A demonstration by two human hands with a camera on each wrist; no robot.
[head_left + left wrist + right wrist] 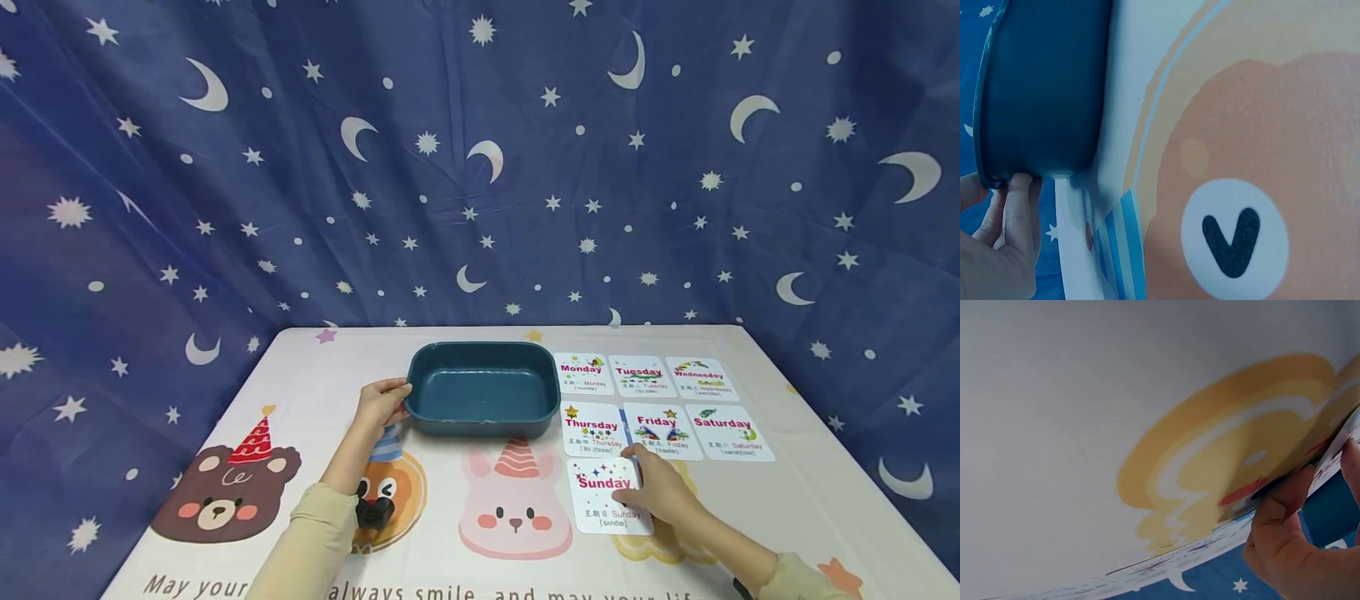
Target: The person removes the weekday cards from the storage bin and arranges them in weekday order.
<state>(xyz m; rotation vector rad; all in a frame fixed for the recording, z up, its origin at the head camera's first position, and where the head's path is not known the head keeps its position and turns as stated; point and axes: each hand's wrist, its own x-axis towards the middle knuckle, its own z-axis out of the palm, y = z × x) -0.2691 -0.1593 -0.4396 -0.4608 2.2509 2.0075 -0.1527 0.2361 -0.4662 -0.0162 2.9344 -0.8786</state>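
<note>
A dark teal plastic basin (483, 425) stands at the middle of the table. My left hand (381, 407) pinches its left rim, thumb on top and fingers against the outer wall; the left wrist view shows that hand (1007, 240) at the basin's (1047, 94) end. On the right, my right hand (660, 492) holds the white Sunday card (600, 512) by its right edge between thumb and fingers. The card overlaps the bottom of the Thursday card (592, 430) slightly. In the right wrist view the hand (1291, 550) grips the card's edge, seen nearly side-on.
Right of the basin lie the Monday (583, 373), Tuesday (642, 377) and Wednesday cards (703, 379) in a back row. The Friday (663, 432) and Saturday cards (730, 433) continue the row with Thursday. The tablecloth (315, 375) has printed animals; a blue starry curtain (480, 233) hangs behind.
</note>
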